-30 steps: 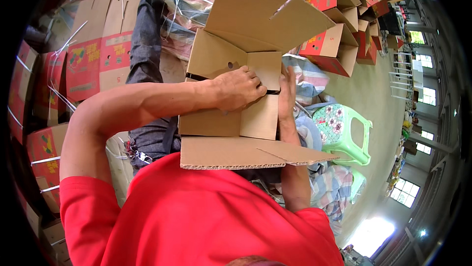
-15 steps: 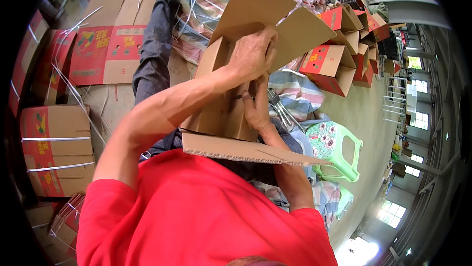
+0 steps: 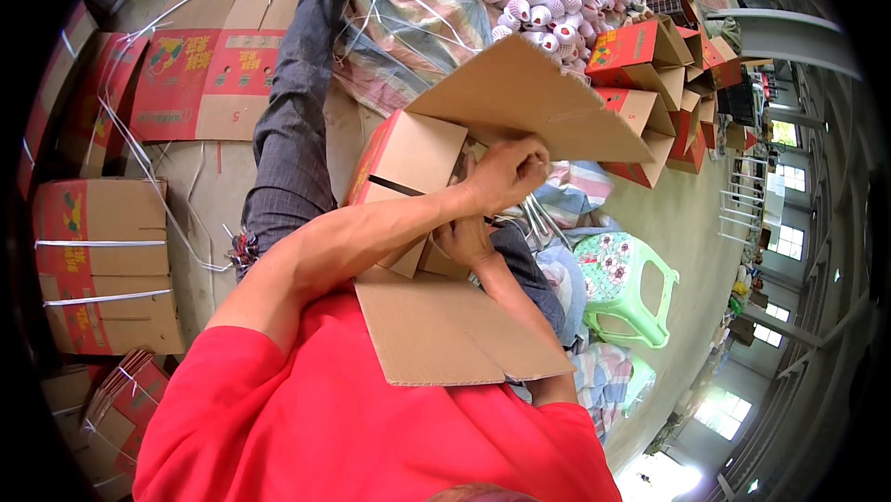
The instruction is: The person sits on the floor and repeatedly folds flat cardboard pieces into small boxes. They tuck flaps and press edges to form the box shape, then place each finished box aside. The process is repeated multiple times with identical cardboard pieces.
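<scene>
The near flap point(image 3: 455, 330) of a corrugated cardboard box point(image 3: 436, 142) is spread toward the red shirt point(image 3: 371, 418); its cut edge is ragged and pale. The box is set in the lap, open and tilted, its walls matte tan inside, with red print glimpsed on its outer left side. Much of its interior is covered by the left forearm. The left hand point(image 3: 506, 173) is curled into a loose fist over the box, before the raised far flap point(image 3: 534, 98); whether anything is gripped cannot be told. The right hand point(image 3: 464, 239) is placed at the box's right side, partly hidden under the left wrist, so its grip cannot be made out. Right of the box, a glossy green plastic stool point(image 3: 605, 268) is seen; left of it, a strapped cardboard bundle point(image 3: 130, 270). Beyond it, round pieces in white foam netting point(image 3: 540, 3) are heaped, cut off by the upper edge.
</scene>
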{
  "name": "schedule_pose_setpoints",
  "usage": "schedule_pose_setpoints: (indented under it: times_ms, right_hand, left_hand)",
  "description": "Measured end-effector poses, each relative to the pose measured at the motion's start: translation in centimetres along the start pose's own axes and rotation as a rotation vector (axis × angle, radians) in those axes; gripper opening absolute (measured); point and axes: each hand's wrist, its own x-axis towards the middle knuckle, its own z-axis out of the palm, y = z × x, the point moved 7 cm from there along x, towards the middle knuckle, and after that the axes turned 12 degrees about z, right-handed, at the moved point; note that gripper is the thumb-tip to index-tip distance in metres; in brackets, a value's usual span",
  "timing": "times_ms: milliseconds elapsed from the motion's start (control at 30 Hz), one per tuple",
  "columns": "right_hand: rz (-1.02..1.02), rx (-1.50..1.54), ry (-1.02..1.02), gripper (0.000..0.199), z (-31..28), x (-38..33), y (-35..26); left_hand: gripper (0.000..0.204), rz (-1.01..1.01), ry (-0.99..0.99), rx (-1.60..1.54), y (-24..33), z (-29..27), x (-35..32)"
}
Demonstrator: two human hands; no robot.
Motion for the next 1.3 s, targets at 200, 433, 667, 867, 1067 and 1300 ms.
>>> schedule_pose_setpoints:
  times_ms: [200, 433, 667, 867, 1067, 1300]
  right_hand:
    - [0.071, 0.085, -0.029, 0.046, -0.9, 0.2, -0.1]
    - [-0.092, -0.002, 0.005, 0.049, 0.4, -2.2, 0.4]
    - [-0.171, -0.290, 0.217, 0.041, -0.2, -2.3, -0.3]
    - [-0.162, -0.060, 0.173, 0.019, -0.6, -0.4, 0.2]
    - [-0.117, -0.037, 0.182, 0.016, -0.6, -0.2, 0.0]
    - [-0.142, -0.039, 0.208, 0.022, 0.3, -0.5, 0.9]
  left_hand:
    - [0.027, -0.351, -0.099, -0.482, -4.2, 1.4, -0.2]
    - [0.033, -0.700, 0.096, -1.126, -4.2, 1.1, -2.1]
    - [0.026, -0.481, -0.002, -0.510, -0.1, -5.2, -2.7]
    - [0.031, 0.077, -0.500, 0.234, 14.4, -16.3, -8.8]
    - [0.060, 0.302, -0.568, 0.139, 20.8, -14.2, -11.9]
    - [0.028, -0.153, -0.472, 0.248, 13.3, -12.2, -11.0]
